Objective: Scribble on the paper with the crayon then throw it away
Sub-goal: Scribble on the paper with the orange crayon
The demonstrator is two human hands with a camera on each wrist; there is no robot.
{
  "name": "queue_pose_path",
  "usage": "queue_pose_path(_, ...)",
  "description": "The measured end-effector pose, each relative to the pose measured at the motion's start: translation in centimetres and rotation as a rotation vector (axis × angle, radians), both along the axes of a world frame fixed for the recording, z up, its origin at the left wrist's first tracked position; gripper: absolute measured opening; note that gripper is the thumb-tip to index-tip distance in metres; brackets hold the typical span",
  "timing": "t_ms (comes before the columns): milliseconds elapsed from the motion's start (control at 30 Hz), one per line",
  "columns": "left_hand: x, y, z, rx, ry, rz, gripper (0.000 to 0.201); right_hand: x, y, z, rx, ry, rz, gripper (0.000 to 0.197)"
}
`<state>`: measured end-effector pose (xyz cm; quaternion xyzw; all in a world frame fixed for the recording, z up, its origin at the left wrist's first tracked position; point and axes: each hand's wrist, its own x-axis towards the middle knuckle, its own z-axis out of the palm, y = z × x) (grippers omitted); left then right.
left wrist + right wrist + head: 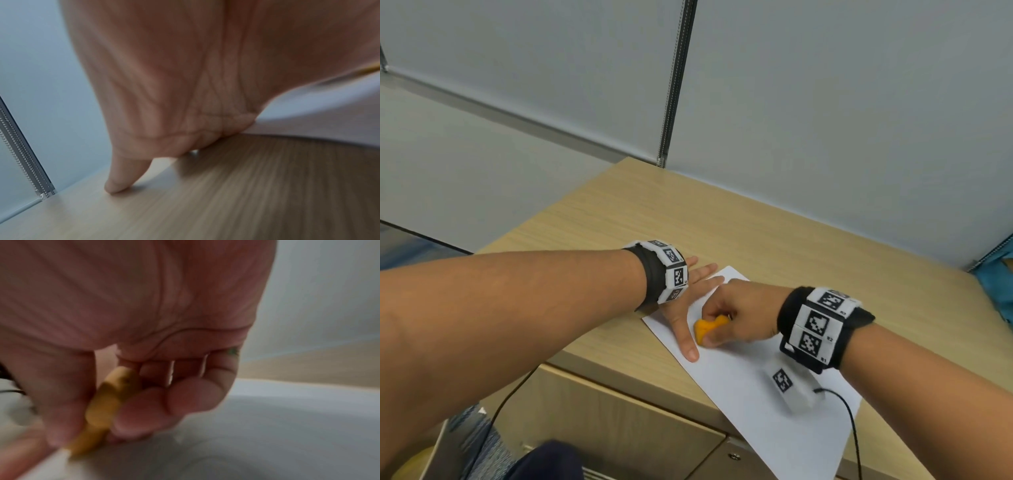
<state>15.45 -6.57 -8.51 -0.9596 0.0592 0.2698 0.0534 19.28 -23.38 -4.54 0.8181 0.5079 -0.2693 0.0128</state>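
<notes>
Right hand [736, 308] pinching crayon [707, 327] | left hand [688, 308] spread flat on paper [750, 387] | wooden desk [688, 212]

Your left hand [690, 301] lies flat with straight fingers on the far corner of the white paper [739, 383], thumb stretched toward you; your right hand [739, 317] curls round the orange crayon [707, 329], its tip down on the sheet just beside that thumb; the paper lies askew on the wooden desk [688, 219]; both wrists wear marker bands [820, 323].
</notes>
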Motion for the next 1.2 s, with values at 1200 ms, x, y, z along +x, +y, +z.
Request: queue_pose_path(1200, -3.7, -0.8, 1.5, -0.008, -0.017, 0.048, 0.134, -2.6, -2.5, -0.9, 0.097, -0.245, 0.005, 0.03)
